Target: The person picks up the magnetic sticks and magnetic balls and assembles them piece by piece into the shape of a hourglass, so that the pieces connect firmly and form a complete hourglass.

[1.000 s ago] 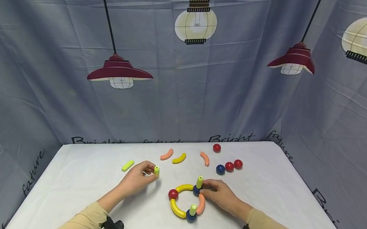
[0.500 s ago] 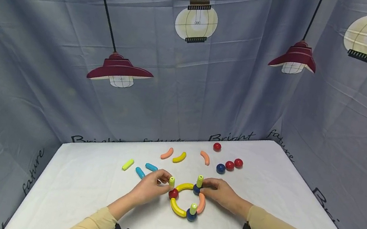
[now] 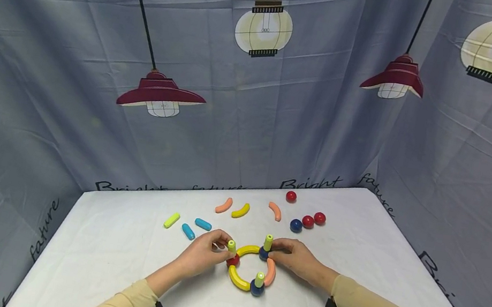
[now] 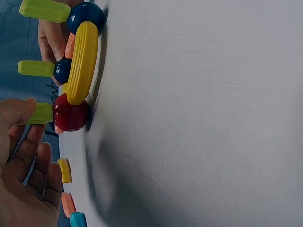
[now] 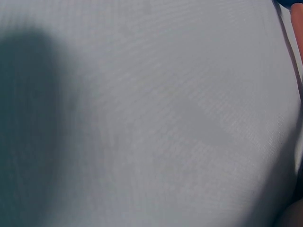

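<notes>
The left hand (image 3: 205,251) pinches an upright green stick (image 3: 231,246) between thumb and fingers, its lower end touching the red ball (image 3: 233,260) on the left of a ring. Its other fingers curve loosely beside the stick, as the left wrist view shows. The right hand (image 3: 296,260) is at the far side of the ring, its fingers clamped on the far blue ball (image 3: 264,255), from which a second green stick (image 3: 267,242) stands upright.

The ring lies flat on the white surface (image 3: 111,256). A yellow curved piece (image 3: 248,250) joins the red ball to the far blue ball, another yellow curved piece (image 3: 238,279) runs from the red ball to the near blue ball (image 3: 256,288), and an orange curved piece (image 3: 270,273) links the two blue balls on the right. A third green stick (image 3: 259,279) stands upright on the near blue ball.

Beyond the left hand lie a loose green stick (image 3: 172,220) and two blue sticks (image 3: 203,224). Farther back are two loose orange pieces (image 3: 224,206) with a loose yellow piece (image 3: 240,211) between them. At the back right, a loose blue ball (image 3: 295,226) sits in a row with two red balls (image 3: 308,222), and a lone red ball (image 3: 291,197) rests near the far edge. Behind hangs a grey-blue curtain (image 3: 228,140) printed with lamps.
</notes>
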{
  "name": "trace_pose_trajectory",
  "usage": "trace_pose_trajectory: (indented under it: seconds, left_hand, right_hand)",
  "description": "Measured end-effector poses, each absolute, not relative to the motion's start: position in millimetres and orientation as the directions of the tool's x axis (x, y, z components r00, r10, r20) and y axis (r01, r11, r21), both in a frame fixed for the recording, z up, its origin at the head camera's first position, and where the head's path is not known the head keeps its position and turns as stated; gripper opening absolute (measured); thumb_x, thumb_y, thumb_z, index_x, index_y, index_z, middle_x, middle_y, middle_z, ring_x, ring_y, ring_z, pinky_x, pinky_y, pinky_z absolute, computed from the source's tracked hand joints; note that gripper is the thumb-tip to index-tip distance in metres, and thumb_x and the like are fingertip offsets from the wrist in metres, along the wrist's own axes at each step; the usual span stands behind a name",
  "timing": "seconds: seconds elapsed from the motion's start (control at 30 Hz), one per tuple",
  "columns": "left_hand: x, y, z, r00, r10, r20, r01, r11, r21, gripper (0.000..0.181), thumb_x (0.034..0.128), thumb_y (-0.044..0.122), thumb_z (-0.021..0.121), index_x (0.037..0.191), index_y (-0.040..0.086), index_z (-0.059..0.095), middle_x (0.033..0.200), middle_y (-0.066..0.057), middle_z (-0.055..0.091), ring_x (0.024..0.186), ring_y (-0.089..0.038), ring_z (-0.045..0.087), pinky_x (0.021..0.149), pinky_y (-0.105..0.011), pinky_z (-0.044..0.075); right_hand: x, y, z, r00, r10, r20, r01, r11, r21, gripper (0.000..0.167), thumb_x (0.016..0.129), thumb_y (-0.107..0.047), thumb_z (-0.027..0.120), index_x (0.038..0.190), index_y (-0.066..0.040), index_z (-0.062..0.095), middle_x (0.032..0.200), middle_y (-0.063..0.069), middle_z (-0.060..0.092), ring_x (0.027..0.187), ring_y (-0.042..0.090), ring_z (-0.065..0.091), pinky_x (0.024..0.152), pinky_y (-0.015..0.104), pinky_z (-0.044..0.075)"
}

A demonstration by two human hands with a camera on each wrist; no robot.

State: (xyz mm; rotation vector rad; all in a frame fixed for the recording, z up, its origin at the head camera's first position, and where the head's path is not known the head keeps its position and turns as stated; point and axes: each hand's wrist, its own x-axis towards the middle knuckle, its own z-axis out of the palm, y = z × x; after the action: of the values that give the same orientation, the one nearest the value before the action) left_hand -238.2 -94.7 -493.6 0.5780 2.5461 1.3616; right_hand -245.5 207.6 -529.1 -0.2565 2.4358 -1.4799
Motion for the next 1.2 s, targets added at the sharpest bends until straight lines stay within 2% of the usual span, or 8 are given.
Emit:
trace_pose_trajectory:
  seconds: [0.33,0.57,1.2]
  left_hand:
    - [-235.7,-93.8,-506.5,-0.893,0.45,-0.018,0.248,0.523,0.816,0.024,0.0951,0.03,0.074,0.114,0.016,0.069,0.104,0.005,0.066,0.097,-0.016,0.063,0.081,-0.037,0.055]
    - [-235.3,-94.8,-517.0,-0.884,0.467,-0.013,0.262,0.519,0.814,0.024,0.0954,0.032,0.074,0.114,0.018,0.069,0.113,0.006,0.067,0.112,-0.019,0.063,0.101,-0.045,0.05]
    - [-235.0,-95.5,-519.1,-0.874,0.486,-0.007,0.277,0.511,0.814,0.025,0.0974,0.034,0.072,0.117,0.019,0.069,0.114,0.008,0.067,0.114,-0.018,0.063,0.102,-0.045,0.05]
  right_hand:
    - [-243.7,206.9,-528.1,-0.947,-0.29,-0.141,0.0,0.435,-0.9,0.039,0.095,-0.032,0.075,0.129,-0.013,0.069,0.127,0.001,0.067,0.122,0.025,0.058,0.11,0.054,0.042]
    - [-243.4,206.9,-527.9,-0.948,-0.292,-0.13,-0.014,0.446,-0.895,0.04,0.095,-0.032,0.075,0.129,-0.013,0.069,0.127,0.002,0.067,0.122,0.025,0.058,0.11,0.055,0.041]
    - [-244.1,206.7,-530.2,-0.948,-0.294,-0.12,-0.026,0.448,-0.894,0.039,0.095,-0.031,0.074,0.129,-0.013,0.069,0.128,0.001,0.067,0.123,0.026,0.058,0.11,0.055,0.041]
